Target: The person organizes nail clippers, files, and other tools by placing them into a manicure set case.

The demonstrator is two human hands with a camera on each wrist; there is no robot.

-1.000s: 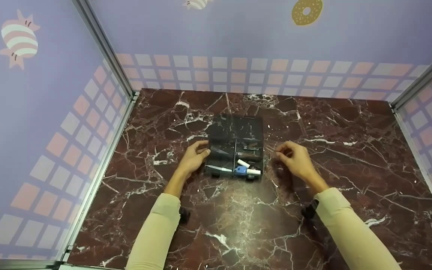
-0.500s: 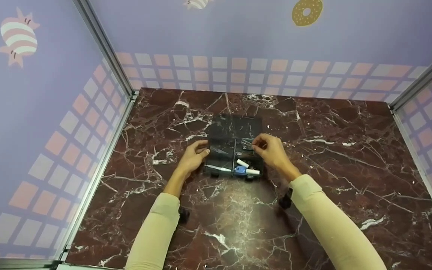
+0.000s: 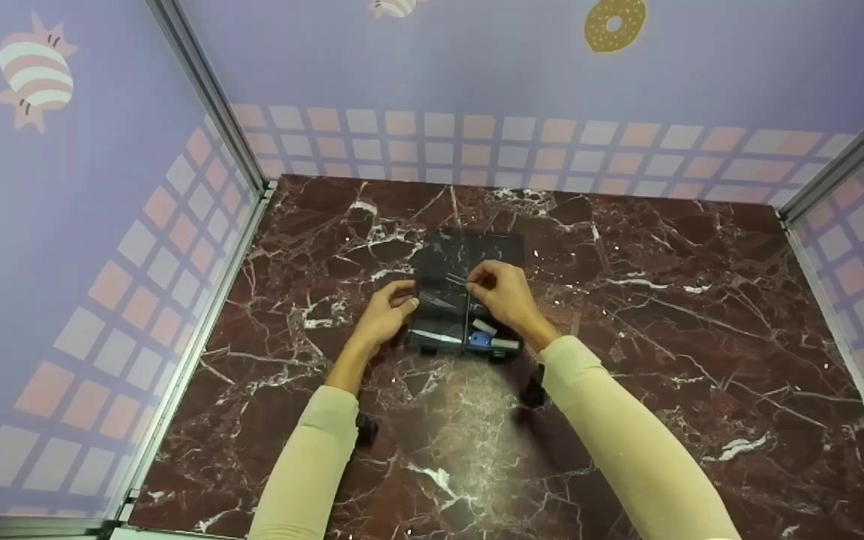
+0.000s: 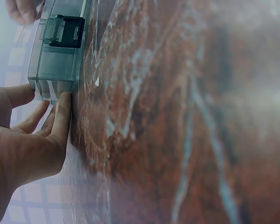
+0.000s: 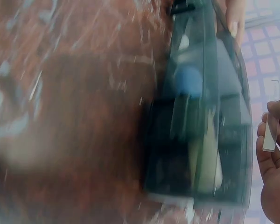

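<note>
A dark translucent divided box stands mid-table, its black latch showing in the left wrist view. My left hand holds the box's left side, thumb at the upper edge and fingers low on the wall. Over the box, my right hand pinches slim silvery tweezers, their two thin prongs pointing left in the head view. In the front right compartment lie a blue nail polish bottle and a white cap. A pale slim tool lies front left, with a pointed clear piece behind it.
The box rests on a dark red marbled table. Printed lilac panels with metal corner posts enclose the back and sides. Small pale specks lie on the tabletop right of the box.
My right hand has moved left with the tweezers, from beside the box's right edge to over its middle. My left hand has stayed at the box's left side.
</note>
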